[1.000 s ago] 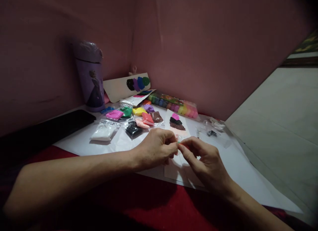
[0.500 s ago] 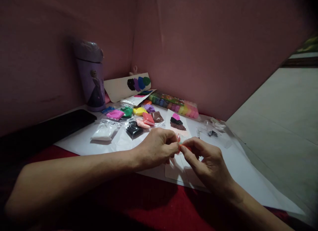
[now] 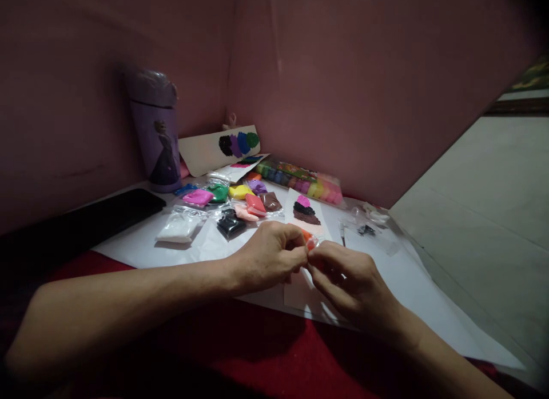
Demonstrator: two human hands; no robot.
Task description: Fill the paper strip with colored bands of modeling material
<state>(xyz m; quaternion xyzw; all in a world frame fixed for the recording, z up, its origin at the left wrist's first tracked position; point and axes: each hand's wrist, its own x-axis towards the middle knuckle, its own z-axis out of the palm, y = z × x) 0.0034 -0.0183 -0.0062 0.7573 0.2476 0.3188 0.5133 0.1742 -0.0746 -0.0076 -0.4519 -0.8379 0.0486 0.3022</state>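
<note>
In the head view, my left hand [image 3: 269, 255] pinches a small clear plastic packet of orange clay [image 3: 307, 236] with thumb and bent forefinger. The fingertips of my right hand [image 3: 355, 276] are closed on the same packet from the right, close against the left fingers. Much of the packet is hidden by both hands. Under and behind them lies a white card [image 3: 321, 223] with a pink, a black and a brown patch stacked on it. Several small bags of coloured clay lie left of the hands, among them black [image 3: 230, 223], white [image 3: 176, 227] and red [image 3: 255, 204].
A purple tumbler [image 3: 156, 139] stands by the wall, near a black flat object [image 3: 124, 213]. Behind are a painted card [image 3: 199, 153] and a long pack of coloured pieces [image 3: 300, 182]. To the right lie a thin tool [image 3: 342, 232] and a clear bag [image 3: 369, 230]. White paper [image 3: 412, 307] covers the red cloth.
My right hand has shifted slightly left, its fingers curling closer to the left ones. More orange now shows above the fingertips, and the thin tool behind is more visible. My left hand stays nearly still.
</note>
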